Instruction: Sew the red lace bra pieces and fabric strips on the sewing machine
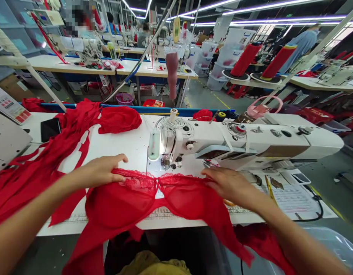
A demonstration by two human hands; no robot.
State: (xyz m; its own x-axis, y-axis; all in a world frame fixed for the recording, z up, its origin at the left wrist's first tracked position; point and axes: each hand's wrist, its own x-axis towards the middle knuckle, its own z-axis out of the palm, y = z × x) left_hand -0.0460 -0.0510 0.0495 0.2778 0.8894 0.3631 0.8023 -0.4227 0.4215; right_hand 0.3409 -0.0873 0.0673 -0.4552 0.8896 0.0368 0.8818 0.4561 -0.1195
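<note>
A red sheer garment with a lace edge (147, 194) lies spread on the white sewing table (119, 147), just in front of the needle of a white sewing machine (251, 143). My left hand (103, 171) pinches the left end of the lace edge between thumb and fingers. My right hand (226, 185) grips the right end of the same garment, close under the machine's arm. The garment's lower part hangs over the table's front edge.
A pile of red fabric strips (35, 168) covers the table's left side, with a black phone (50, 128) beside it. A ruler strip (161, 215) runs along the front edge. Red thread cones (246, 59) and other sewing stations with people stand behind.
</note>
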